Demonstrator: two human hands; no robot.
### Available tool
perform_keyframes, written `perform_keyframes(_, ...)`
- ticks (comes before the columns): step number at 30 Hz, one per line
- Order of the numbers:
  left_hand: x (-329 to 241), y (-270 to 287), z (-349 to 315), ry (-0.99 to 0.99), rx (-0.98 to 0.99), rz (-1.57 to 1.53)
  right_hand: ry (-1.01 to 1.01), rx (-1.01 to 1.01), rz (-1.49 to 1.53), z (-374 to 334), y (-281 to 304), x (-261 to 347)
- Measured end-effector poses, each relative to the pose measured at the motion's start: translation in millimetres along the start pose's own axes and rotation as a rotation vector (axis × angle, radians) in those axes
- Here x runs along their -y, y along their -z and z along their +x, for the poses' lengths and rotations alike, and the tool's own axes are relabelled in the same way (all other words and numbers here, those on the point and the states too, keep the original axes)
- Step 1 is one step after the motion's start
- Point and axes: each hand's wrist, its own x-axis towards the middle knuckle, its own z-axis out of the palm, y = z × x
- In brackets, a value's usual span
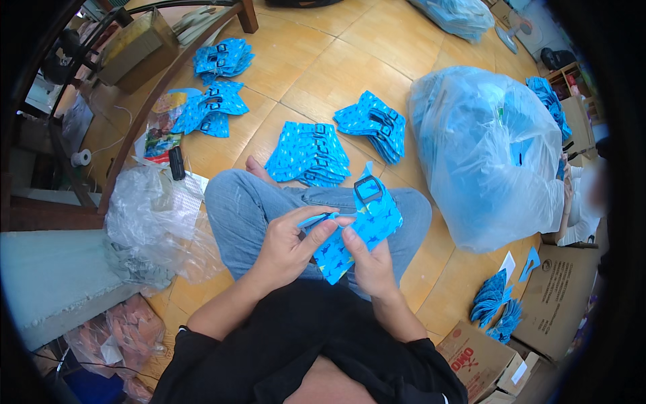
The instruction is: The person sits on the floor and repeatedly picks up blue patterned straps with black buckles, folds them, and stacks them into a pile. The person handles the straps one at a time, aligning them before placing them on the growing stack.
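Above my lap, a flat blue printed fabric piece [378,223] with a black buckle [367,190] hangs tilted between my hands. My right hand [374,268] is closed on its lower right part, thumb on top. My left hand [286,244] pinches a narrow blue strap [315,219] at the piece's left side; a small dark part shows at the fingertips, too small to name. Just beyond my crossed legs lies a fanned stack of like pieces [306,151], buckles showing. Another such stack [373,124] sits to its right.
More blue stacks [222,59] lie at the far left beside a wooden frame [151,101]. A big clear bag [481,155] of blue goods bulges on the right, with another person [580,202] behind it. Crumpled plastic [151,209] lies left; cardboard boxes [481,360] stand at the lower right.
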Motion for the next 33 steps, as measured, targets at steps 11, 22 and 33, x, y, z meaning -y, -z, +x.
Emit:
perform_keyframes(11, -1.2, 14.3, -0.4, 0.077, 0.193, -0.071, -0.134, -0.074, 0.205, 2.4, 4.2, 4.2)
perform_keyframes(22, -1.1, 4.1, 3.3, 0.160, 0.058, -0.140, -0.019, 0.036, -0.087, 1.0, 0.5, 6.5)
perform_keyframes(33, 15.0, 6.3, 7.8, 0.031, 0.127, -0.232, 0.032, -0.090, 0.054, 8.2, -2.2, -0.9)
